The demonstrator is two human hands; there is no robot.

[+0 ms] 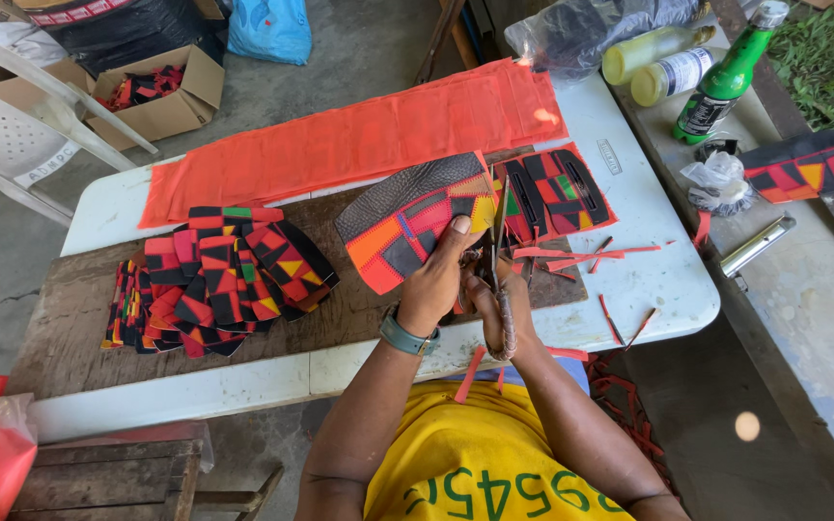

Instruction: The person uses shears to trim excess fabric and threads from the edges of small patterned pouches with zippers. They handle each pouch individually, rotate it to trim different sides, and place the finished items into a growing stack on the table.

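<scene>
The left hand pins a patchwork fabric panel flat on the wooden board atop the white surface, fingers closed on its edge. The right hand grips scissors — blades at the panel's right edge. The panel looks light and floppy — probably best held close beside the cut line.

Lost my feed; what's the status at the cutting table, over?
Left hand gripping patterned fabric piece. Right hand working scissors along its edge. Red trimmings litter the table; nothing blocking.
</scene>
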